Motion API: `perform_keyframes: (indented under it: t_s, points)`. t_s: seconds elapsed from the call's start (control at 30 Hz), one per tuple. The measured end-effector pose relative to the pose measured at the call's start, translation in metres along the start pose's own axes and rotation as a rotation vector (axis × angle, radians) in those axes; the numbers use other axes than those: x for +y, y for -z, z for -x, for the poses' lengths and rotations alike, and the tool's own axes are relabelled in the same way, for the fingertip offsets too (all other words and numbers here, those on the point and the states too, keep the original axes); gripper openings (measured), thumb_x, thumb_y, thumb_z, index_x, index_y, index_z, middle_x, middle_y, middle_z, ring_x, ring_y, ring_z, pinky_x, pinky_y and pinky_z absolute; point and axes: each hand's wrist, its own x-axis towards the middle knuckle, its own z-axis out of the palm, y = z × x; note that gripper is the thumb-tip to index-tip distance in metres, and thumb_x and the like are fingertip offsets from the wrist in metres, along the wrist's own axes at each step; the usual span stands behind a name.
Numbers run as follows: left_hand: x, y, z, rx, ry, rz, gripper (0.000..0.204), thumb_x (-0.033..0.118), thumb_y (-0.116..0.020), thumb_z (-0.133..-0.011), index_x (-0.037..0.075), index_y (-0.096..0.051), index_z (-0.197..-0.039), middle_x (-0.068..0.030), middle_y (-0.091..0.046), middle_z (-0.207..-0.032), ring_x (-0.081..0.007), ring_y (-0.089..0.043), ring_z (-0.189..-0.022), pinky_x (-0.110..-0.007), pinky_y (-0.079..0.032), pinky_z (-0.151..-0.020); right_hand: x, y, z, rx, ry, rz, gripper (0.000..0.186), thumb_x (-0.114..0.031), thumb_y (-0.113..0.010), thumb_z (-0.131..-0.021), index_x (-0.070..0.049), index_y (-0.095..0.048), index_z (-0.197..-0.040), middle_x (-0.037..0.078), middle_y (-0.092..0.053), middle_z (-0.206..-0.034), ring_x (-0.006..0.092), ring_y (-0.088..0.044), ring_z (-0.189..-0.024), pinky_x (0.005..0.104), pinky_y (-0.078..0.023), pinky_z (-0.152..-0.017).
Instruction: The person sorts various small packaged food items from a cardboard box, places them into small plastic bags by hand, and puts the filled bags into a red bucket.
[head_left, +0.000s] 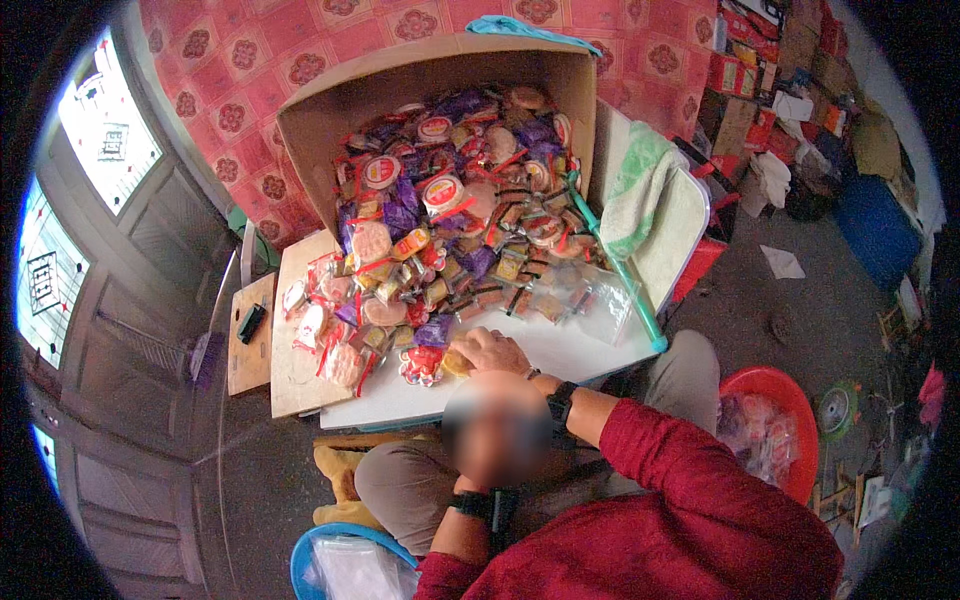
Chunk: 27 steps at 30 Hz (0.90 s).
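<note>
My right hand (490,352) reaches over the front of the white tabletop (560,352). Its bent fingers are on a small yellow packet (457,362) at the near edge of a heap of packaged goods (440,230). Beside that packet lies a red and white patterned pouch (421,366). Closer to me, above my lap, is my left hand (490,455); a round blur covers it, so its fingers and anything in them are hidden. The heap mixes purple packets, round pinkish pieces in clear bags and round-labelled packs, spilling from a cardboard box (310,125) lying on its side.
A turquoise tube (625,275) borders the heap's right side, near a green and white towel (640,190). A red basin (800,420) with clear bags stands at right; a blue basin (305,560) holds clear plastic bags. Left, a dark object (252,322) rests on a wooden board (250,365).
</note>
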Motion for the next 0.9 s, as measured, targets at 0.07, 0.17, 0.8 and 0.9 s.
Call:
perform_keyframes:
  t_s: [0.07,0.17,0.8,0.9]
  points:
    - [0.002,-0.001,-0.001,-0.001,-0.008,0.026,0.020,0.002,-0.053,-0.083,-0.004,-0.060,-0.100,-0.0111,-0.065,-0.095,-0.0140,-0.059,-0.085,-0.027,-0.047,-0.078,0.002,0.003,0.001,-0.020,-0.026,-0.042,0.041,-0.013,-0.058,-0.072,-0.014,-0.051,-0.113,0.011,-0.049,-0.108,0.0328,-0.053,-0.092,0.0424,-0.045,-0.078]
    - [-0.008,-0.004,0.000,-0.025,0.046,0.136,0.021,0.003,-0.052,-0.084,-0.004,-0.060,-0.103,-0.0099,-0.065,-0.096,-0.0134,-0.059,-0.087,-0.026,-0.046,-0.079,0.012,0.004,0.003,0.081,-0.118,-0.154,0.038,-0.015,-0.061,-0.072,-0.011,-0.051,-0.108,0.013,-0.050,-0.106,0.0334,-0.052,-0.096,0.0447,-0.044,-0.079]
    - [0.011,-0.001,-0.009,-0.073,0.270,0.347,0.022,0.003,-0.049,-0.085,-0.002,-0.061,-0.103,-0.0083,-0.066,-0.095,-0.0109,-0.058,-0.087,-0.024,-0.046,-0.079,0.029,0.044,0.011,-0.021,-0.340,0.110,0.035,-0.018,-0.067,-0.070,-0.007,-0.054,-0.101,0.012,-0.050,-0.105,0.0334,-0.047,-0.100,0.0419,-0.041,-0.085]
    - [0.005,-0.004,-0.009,-0.114,0.321,0.367,0.023,0.004,-0.049,-0.086,-0.002,-0.061,-0.104,-0.0082,-0.066,-0.096,-0.0115,-0.058,-0.088,-0.024,-0.046,-0.079,0.028,0.044,0.015,0.020,-0.340,0.110,0.032,-0.019,-0.068,-0.070,-0.008,-0.054,-0.096,0.012,-0.050,-0.103,0.0331,-0.047,-0.099,0.0417,-0.041,-0.083]
